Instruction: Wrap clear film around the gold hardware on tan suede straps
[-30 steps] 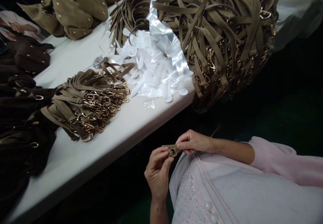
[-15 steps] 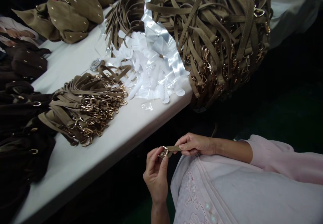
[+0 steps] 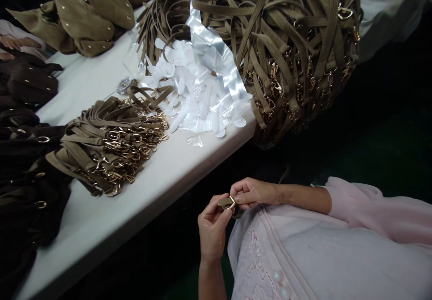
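Off the near table edge, both my hands hold one short olive-brown strap (image 3: 224,202) with a gold buckle (image 3: 232,202). My left hand (image 3: 212,232), at the bottom, is closed, its thumb and fingers pinching the strap beside the buckle. My right hand (image 3: 254,193) is closed too, its fingertips at the other side of the buckle. A flat piece of strap shows between the left fingers and the buckle frame. Part of the strap hangs under my right hand, mostly hidden.
On the white table (image 3: 189,165) lie a pile of short buckled straps (image 3: 111,142), white plastic pieces (image 3: 192,88) and a large heap of long straps with gold clips (image 3: 286,52). Olive bags (image 3: 91,16) and dark bags (image 3: 30,156) are at left. Another person's hand (image 3: 13,43) shows far left.
My hands have drawn closer together around the buckle. The left hand has moved slightly right, and the strap now shows on the left hand's side of the buckle. The view has shifted slightly.
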{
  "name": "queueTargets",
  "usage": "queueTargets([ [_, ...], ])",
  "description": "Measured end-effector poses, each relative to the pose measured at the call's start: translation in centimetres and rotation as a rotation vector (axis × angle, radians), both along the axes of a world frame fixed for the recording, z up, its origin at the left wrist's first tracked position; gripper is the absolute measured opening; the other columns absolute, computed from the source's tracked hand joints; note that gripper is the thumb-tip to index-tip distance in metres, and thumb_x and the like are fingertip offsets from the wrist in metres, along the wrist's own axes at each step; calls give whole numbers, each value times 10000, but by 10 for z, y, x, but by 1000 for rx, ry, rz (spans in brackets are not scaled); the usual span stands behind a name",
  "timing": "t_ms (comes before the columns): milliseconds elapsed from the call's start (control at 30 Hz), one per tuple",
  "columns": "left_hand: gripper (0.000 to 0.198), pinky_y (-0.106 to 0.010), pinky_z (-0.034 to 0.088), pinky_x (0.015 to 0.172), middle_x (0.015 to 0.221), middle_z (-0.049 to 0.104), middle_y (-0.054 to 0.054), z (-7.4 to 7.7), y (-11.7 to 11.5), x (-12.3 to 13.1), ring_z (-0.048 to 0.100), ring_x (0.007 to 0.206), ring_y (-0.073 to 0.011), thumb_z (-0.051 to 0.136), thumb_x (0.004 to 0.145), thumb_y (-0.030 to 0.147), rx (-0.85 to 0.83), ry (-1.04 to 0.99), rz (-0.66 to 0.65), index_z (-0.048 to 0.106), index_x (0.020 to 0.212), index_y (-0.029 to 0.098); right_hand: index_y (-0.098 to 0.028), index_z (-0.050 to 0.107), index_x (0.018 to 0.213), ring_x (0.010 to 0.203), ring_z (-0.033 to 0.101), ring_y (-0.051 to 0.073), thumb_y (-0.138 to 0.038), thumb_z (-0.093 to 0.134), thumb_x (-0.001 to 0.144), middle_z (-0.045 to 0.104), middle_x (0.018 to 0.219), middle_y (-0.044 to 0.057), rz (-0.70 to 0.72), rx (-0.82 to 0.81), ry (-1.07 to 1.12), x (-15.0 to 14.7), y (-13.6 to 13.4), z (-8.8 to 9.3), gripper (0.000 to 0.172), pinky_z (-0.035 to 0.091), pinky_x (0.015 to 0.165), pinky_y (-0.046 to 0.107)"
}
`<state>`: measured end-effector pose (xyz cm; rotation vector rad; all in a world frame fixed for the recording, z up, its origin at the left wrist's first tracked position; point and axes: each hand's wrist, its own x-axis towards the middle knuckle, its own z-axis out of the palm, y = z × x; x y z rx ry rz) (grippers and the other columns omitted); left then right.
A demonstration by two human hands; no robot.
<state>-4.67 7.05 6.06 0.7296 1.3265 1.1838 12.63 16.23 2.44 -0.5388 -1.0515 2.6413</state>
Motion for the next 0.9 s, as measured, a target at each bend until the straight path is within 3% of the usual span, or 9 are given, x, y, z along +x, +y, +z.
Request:
queueTargets([
  [167, 214, -259, 547, 789, 976, 683, -63, -4, -1, 6, 654, 886, -181, 764, 783, 254, 13, 249, -1, 757, 987, 188, -148, 472, 1037, 474, 431, 32, -484, 735, 803, 584, 651, -34, -71, 3, -9, -6, -4, 11, 486, 294, 430, 125],
  [267, 230, -207, 532, 708, 913, 685, -47, -9, -3, 2, 636, 784, -133, 770, 782, 260, 21, 194, 151, 751, 999, 187, -130, 478, 1194, 623, 568, 72, -493, 662, 865, 657, 836, 50, 1, 56, 72, 1, 3, 17, 523, 444, 578, 181],
  [333, 244, -182, 520, 649, 901, 686, -40, -11, -5, -5, 613, 702, -100, 797, 750, 266, 58, 103, 301, 755, 977, 186, -117, 497, 1271, 715, 600, 90, -490, 587, 916, 672, 919, 88, 60, 162, 24, 11, 10, 17, 522, 471, 660, 207],
  [467, 302, -180, 529, 642, 901, 690, -46, -10, -7, -23, 605, 650, -78, 842, 687, 293, 132, -46, 482, 764, 954, 174, -78, 658, 1070, 592, 519, 66, -437, 573, 918, 649, 738, 40, 184, 331, -188, 30, 19, 9, 398, 415, 571, 178],
  [600, 347, -177, 524, 614, 898, 691, -56, -14, -10, -25, 600, 634, -78, 863, 653, 297, 103, -79, 417, 771, 966, 176, -85, 692, 896, 525, 437, 45, -360, 645, 847, 588, 628, -12, 94, 330, -245, 28, 13, 6, 282, 339, 507, 161],
  [800, 267, -203, 526, 664, 992, 658, -54, -21, -7, 2, 613, 735, -108, 817, 719, 233, 61, -11, 190, 771, 981, 202, -94, 684, 913, 529, 454, 42, -362, 664, 845, 596, 650, -11, 19, 273, -122, 2, 7, 15, 277, 353, 512, 157],
  [900, 240, -199, 513, 661, 963, 649, -45, -20, -5, 3, 590, 720, -98, 790, 754, 248, 123, -15, 242, 763, 989, 207, -94, 683, 955, 568, 509, 50, -411, 631, 882, 642, 717, 21, 27, 261, -88, 2, 12, 20, 330, 406, 554, 160],
])
